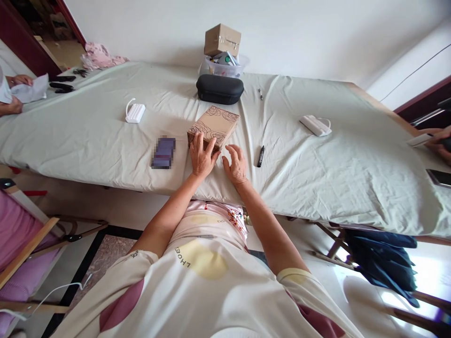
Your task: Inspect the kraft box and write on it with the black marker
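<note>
A brown cardboard box (215, 123) printed with dark rose outlines lies on the cloth-covered table in front of me. My left hand (203, 157) rests at its near edge, fingers spread, with the fingertips touching the top. My right hand (235, 164) hovers just right of the box's near corner, fingers slightly curled and apart, holding nothing. A black marker (261, 156) lies to the right of that hand. Left of the box is a dark phone-like object (164, 152), blurred out by pixelation. Just behind the box sits a black zippered case (220, 89).
A pale green cloth (282, 188) covers the table. White power banks lie left (135, 113) and right (315, 125). At the back, a clear plastic bin (225, 70) carries a carton (222, 40). Other people's hands show at the left (16, 105) and right (442, 141) edges.
</note>
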`<action>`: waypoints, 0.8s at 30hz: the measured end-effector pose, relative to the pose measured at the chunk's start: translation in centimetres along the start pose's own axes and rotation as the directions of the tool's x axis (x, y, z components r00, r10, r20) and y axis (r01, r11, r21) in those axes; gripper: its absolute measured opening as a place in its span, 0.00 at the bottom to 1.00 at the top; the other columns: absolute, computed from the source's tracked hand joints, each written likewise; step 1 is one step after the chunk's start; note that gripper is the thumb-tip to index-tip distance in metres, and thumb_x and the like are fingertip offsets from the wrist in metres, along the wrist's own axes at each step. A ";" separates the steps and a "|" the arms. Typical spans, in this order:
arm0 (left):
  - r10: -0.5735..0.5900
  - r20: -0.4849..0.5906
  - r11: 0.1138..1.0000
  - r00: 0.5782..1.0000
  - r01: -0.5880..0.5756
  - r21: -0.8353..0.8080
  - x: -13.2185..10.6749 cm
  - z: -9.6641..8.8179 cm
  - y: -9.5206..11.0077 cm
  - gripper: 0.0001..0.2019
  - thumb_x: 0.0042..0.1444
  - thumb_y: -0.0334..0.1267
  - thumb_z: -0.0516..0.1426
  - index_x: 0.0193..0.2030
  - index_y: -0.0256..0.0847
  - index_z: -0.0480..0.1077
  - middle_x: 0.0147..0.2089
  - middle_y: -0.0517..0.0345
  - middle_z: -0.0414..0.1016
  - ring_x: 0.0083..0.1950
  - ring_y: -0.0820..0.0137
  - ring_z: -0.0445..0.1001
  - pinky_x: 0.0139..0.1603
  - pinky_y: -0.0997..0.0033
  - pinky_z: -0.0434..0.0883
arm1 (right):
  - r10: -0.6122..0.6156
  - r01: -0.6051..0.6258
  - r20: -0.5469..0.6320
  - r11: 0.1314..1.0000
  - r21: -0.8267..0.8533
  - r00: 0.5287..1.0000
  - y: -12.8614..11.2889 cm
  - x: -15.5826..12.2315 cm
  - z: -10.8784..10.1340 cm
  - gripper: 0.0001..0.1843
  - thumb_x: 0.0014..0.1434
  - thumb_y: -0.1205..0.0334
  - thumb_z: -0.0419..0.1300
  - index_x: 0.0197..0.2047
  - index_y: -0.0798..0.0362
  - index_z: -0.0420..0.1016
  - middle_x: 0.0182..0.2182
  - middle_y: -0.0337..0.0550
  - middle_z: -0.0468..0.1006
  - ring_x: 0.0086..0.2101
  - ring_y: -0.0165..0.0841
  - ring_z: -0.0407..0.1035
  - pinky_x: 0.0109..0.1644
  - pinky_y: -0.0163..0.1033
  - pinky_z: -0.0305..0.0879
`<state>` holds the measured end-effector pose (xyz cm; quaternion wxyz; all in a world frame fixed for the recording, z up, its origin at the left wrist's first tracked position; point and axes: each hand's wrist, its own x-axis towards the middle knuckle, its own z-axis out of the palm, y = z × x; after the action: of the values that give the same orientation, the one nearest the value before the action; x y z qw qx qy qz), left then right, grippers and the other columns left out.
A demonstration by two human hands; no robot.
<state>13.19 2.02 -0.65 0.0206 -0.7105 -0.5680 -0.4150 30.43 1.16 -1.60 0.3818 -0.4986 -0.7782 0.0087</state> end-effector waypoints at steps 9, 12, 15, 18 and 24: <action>0.069 -0.031 0.993 0.997 -0.071 -0.092 0.1 0.6 -0.7 0.20 0.75 0.50 0.52 0.62 0.42 0.74 0.75 0.40 0.71 0.84 0.51 0.58 0.85 0.42 0.57 | -0.149 0.169 0.194 0.981 -0.092 0.970 -0.8 0.2 -0.6 0.35 0.75 0.40 0.50 0.77 0.47 0.66 0.76 0.51 0.68 0.77 0.49 0.56 0.79 0.61 0.57; 0.123 -0.018 0.983 0.992 -0.125 -0.135 0.0 0.5 -1.1 0.18 0.74 0.46 0.51 0.62 0.41 0.73 0.73 0.41 0.74 0.82 0.54 0.62 0.84 0.44 0.60 | -0.165 0.190 0.210 0.977 -0.101 0.964 -0.8 0.1 -0.6 0.34 0.76 0.40 0.49 0.78 0.45 0.66 0.76 0.49 0.67 0.78 0.48 0.55 0.79 0.59 0.56; 0.138 -0.017 0.977 0.990 -0.138 -0.160 -0.3 0.1 -1.5 0.17 0.74 0.45 0.51 0.61 0.41 0.73 0.71 0.39 0.75 0.82 0.54 0.63 0.84 0.43 0.61 | -0.149 0.171 0.193 0.979 -0.107 0.970 -0.6 0.2 -0.6 0.32 0.77 0.42 0.48 0.77 0.44 0.66 0.77 0.49 0.67 0.78 0.47 0.56 0.80 0.58 0.54; 0.161 -0.013 0.971 0.987 -0.161 -0.177 -0.5 -0.5 -2.2 0.16 0.75 0.43 0.50 0.59 0.42 0.74 0.70 0.41 0.76 0.82 0.56 0.63 0.83 0.45 0.62 | -0.080 0.096 0.123 0.987 -0.131 0.989 0.1 0.4 -0.8 0.32 0.77 0.45 0.47 0.78 0.46 0.65 0.77 0.51 0.66 0.78 0.47 0.55 0.80 0.59 0.53; 0.202 -0.003 0.947 0.979 -0.196 -0.255 -0.2 -2.3 -4.0 0.11 0.74 0.41 0.52 0.53 0.45 0.75 0.68 0.45 0.78 0.81 0.59 0.65 0.81 0.48 0.66 | 0.126 -0.136 -0.067 0.972 -0.193 0.990 3.0 0.7 -1.3 0.31 0.77 0.49 0.45 0.76 0.46 0.67 0.77 0.53 0.64 0.78 0.49 0.54 0.79 0.65 0.54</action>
<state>8.62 2.12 -1.04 -0.0353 -0.7657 -0.4357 -0.4718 33.36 2.69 -1.44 0.3500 -0.5842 -0.7301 -0.0567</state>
